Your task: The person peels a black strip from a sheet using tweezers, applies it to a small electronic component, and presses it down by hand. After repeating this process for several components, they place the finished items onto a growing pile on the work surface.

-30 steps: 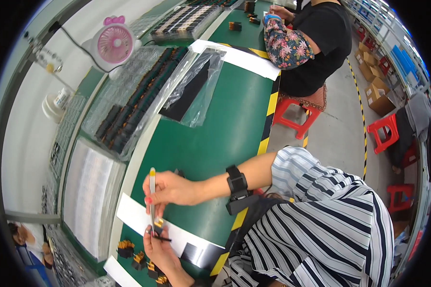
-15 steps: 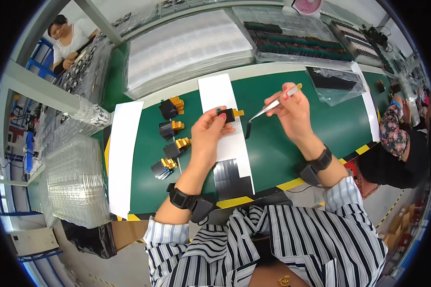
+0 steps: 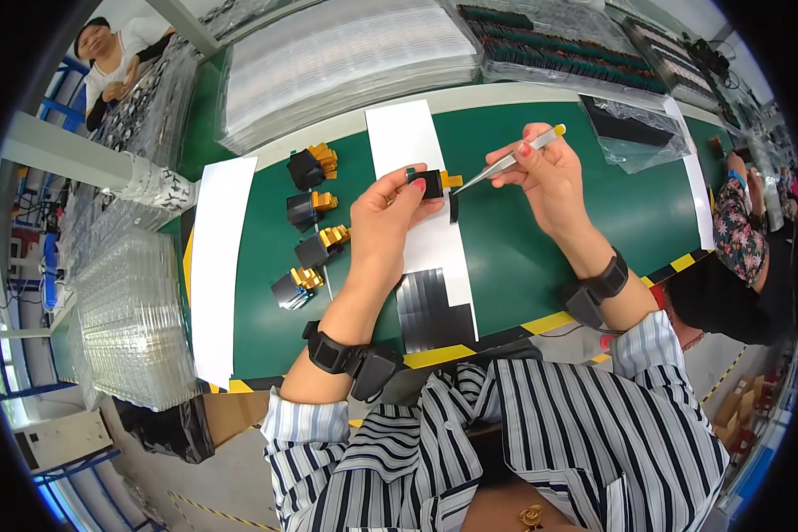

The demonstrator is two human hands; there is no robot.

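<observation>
Tweezers (image 3: 516,163) beside gold-tabbed module (image 3: 431,184) — white paper (image 3: 402,135) beneath, stacks (image 3: 307,169) leftward.

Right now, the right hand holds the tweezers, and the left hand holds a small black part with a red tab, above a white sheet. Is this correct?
Not fully: the tab is gold, not red, as the head view shows. The right hand holds the tweezers, and the left hand holds the small black part above a white sheet.

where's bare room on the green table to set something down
Bare tabletop lies between the middle white sheet and right forearm, and between that forearm and the plastic bag. Left of the sheet is crowded: four black-gold clusters, the left forearm.
</observation>
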